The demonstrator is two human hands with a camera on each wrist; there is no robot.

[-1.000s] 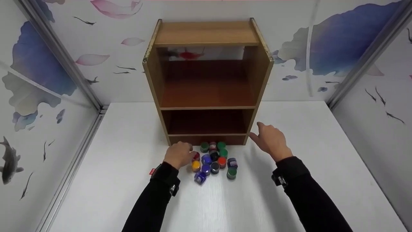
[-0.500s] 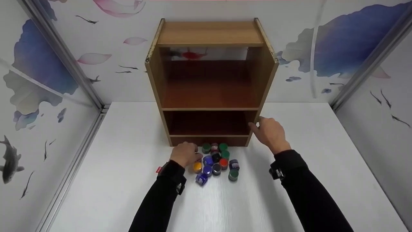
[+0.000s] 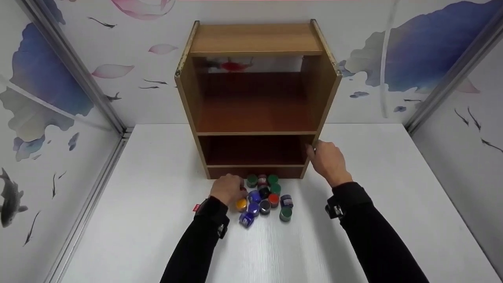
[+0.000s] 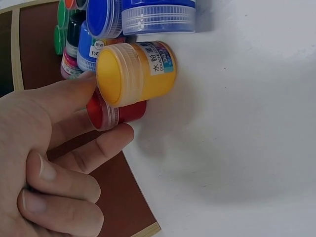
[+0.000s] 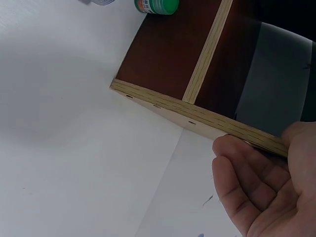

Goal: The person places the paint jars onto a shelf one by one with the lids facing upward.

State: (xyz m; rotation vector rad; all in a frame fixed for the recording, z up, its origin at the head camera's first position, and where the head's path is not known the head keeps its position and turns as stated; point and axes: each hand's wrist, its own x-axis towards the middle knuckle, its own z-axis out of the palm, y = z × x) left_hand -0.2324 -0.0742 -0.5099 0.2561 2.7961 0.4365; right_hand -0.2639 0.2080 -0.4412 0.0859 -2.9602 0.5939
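In the head view my left hand (image 3: 228, 189) is at the left edge of a cluster of small paint jars. The left wrist view shows its thumb and fingers pinching a red paint jar (image 4: 132, 112), partly hidden behind a yellow paint jar (image 4: 160, 79) that lies close by. My right hand (image 3: 329, 163) holds the right side panel of a wooden shelf unit (image 3: 255, 38). In the right wrist view, its thumb is over the front edge (image 5: 163, 102) of that panel and the fingers lie along the outer face.
Blue jars (image 3: 246, 219), an orange-red jar (image 3: 273, 200), green jars (image 3: 285, 214) and dark jars (image 3: 265, 206) are grouped before the shelf's base on a white table (image 3: 157, 220). Printed white walls (image 3: 157, 102) enclose the back and sides.
My right hand has moved in from beside the shelf to hold its side panel. The left hand has shifted slightly right, its fingers closing on the red paint jar.
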